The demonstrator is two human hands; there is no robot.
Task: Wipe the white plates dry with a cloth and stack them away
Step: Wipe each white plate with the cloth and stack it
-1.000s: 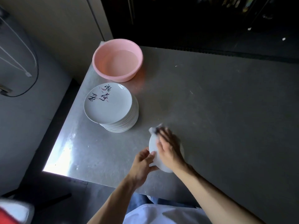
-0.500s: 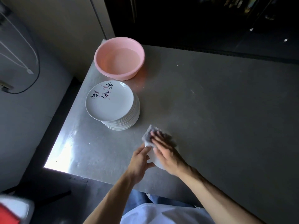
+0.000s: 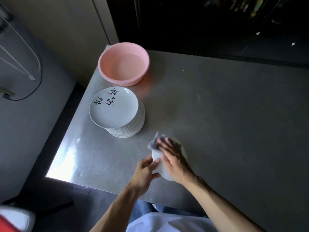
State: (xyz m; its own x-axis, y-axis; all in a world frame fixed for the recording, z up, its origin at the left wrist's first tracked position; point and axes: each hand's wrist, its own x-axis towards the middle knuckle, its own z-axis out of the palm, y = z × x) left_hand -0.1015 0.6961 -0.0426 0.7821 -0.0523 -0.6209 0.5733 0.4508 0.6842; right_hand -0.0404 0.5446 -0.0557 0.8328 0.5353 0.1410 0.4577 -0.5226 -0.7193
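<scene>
A white plate (image 3: pixel 161 168) is tilted above the near part of the grey table (image 3: pixel 225 118). My left hand (image 3: pixel 145 171) grips its left rim, thumb on the face. My right hand (image 3: pixel 173 158) lies flat on the plate and presses a grey cloth (image 3: pixel 154 141) against its upper part; most of the plate is hidden under this hand. A stack of several white plates (image 3: pixel 117 111) stands to the upper left, the top one bearing black brush lettering and pink marks.
A pink plastic basin (image 3: pixel 123 63) holding water sits at the table's far left corner, just behind the stack. The table's left and near edges drop to a dark floor. A wall with cables (image 3: pixel 33 77) is at the left.
My right hand with the cloth has kept rubbing over the plate, shifting slightly across its face. The plate stays held at its left rim. The stack and basin have not moved.
</scene>
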